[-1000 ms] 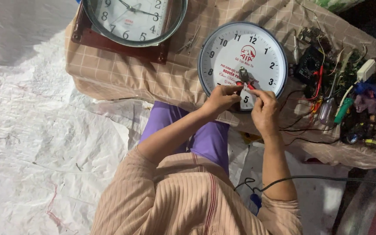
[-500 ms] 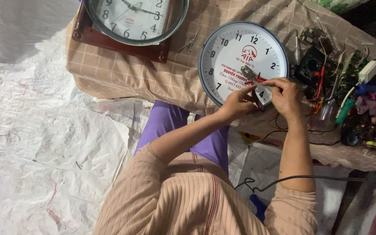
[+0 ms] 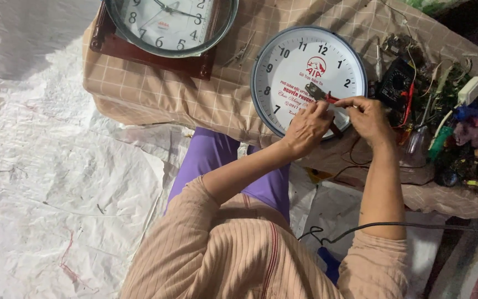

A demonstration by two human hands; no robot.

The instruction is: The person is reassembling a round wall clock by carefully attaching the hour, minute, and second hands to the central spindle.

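Both hands over lower right of white round wall clock (image 3: 300, 72), flat on checked cloth (image 3: 195, 94). Left hand (image 3: 305, 126) fingers curled together, touching the dial. Right hand (image 3: 367, 115) clamped on red-handled pliers (image 3: 327, 99), tip near dial centre. Second clock (image 3: 170, 22) far left. Multimeter (image 3: 395, 83), wire clutter right.

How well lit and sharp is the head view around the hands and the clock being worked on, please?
Head view: even, soft light on the white clock and both hands, left hand, right hand; the clock numerals are crisp; upper right corner falls into dark shadow; the pliers cast little shadow.
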